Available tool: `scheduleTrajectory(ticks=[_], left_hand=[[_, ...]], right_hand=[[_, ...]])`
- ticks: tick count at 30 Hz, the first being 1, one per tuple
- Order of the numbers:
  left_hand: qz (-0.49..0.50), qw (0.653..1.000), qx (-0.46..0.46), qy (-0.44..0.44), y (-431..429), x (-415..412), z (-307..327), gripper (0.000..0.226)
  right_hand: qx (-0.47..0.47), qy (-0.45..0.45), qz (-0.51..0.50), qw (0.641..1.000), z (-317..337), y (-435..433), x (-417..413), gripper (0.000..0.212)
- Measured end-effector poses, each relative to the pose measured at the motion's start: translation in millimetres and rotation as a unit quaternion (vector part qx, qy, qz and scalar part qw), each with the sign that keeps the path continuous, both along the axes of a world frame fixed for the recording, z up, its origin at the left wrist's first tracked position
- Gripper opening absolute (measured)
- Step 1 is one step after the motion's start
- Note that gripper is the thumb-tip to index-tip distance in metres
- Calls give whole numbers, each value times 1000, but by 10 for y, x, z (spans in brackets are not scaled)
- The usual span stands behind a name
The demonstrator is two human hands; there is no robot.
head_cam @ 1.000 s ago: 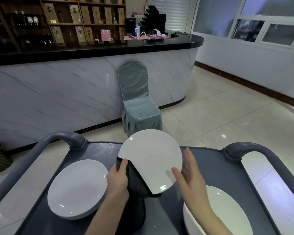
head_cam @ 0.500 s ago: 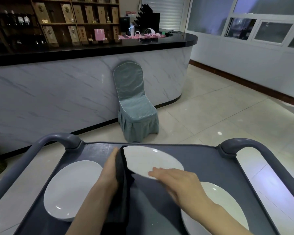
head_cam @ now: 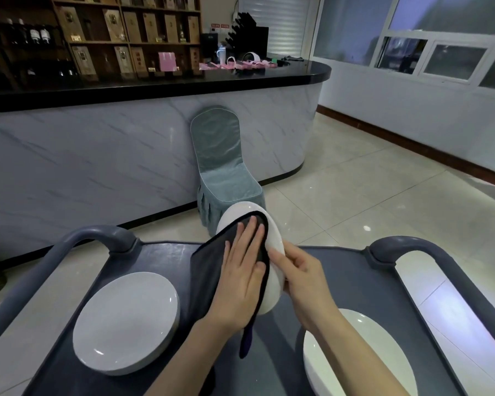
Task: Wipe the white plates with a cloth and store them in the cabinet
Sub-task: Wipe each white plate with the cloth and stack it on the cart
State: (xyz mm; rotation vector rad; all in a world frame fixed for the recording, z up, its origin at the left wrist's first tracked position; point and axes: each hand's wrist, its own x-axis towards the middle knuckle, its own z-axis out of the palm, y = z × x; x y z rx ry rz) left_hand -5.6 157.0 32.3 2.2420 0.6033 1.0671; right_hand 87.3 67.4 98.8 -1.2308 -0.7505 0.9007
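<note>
A white plate point(head_cam: 275, 247) stands tilted on edge above the grey cart top point(head_cam: 340, 275). A dark cloth point(head_cam: 209, 267) is spread over the plate's left face. My left hand point(head_cam: 240, 270) lies flat on that cloth with straight fingers, pressing it against the plate. From the right, my right hand point(head_cam: 300, 272) grips the plate's rim with curled fingers. A white plate point(head_cam: 126, 321) lies flat on the cart at the left. Another white plate point(head_cam: 355, 364) lies at the lower right, partly hidden by my right forearm.
The cart has raised grey handles at the left point(head_cam: 97, 238) and right point(head_cam: 406, 250). Beyond it stands a chair with a teal cover point(head_cam: 223, 178) against a marble-fronted bar counter point(head_cam: 126, 155). Shelves with boxes and bottles point(head_cam: 112, 32) line the back wall. Tiled floor point(head_cam: 369, 195) extends to the right.
The plate went from facing me to nearly flat, then up on edge. My left hand moved from its rim onto the cloth over the plate's face. My right hand now grips the rim.
</note>
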Motion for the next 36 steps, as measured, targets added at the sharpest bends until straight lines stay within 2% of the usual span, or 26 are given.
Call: scheduleTrajectory(ticks=[3,5,9,12,14,18,24,27,32,34,36], left_hand=[[6,992,-108,-60,139,-46,42,55],[22,989,-132,-66,147,-74,41,54],[2,1000,19,10,-116,-39,9,58],[-25,998,41,26,-126,-27,20,57],[-25,999,17,23,-2,-39,76,57],[-15,995,-97,-33,240,-70,126,55],[1,990,-139,-27,261,-238,-162,57],[8,993,-112,-17,178,-226,-200,58],[-30,998,5,51,143,-61,-4,58],[-47,997,19,53,176,-64,-4,56],[-50,998,-4,28,211,-118,-62,54]], right_hand=[[-15,-38,5,999,-20,-55,-25,24],[-15,-46,8,999,-29,-84,-41,26],[-8,-26,-28,999,-7,-52,-17,23],[-4,3,-26,1000,12,-36,-9,25],[-3,7,-18,1000,15,-70,-10,25],[-9,-19,2,1000,-20,-180,-37,28],[-13,61,-7,998,-1,-315,130,27],[-33,63,3,997,-14,-328,167,30],[-58,26,16,998,-27,-246,125,25],[-59,24,10,998,-21,-243,132,25],[-55,35,5,998,-22,-265,160,24]])
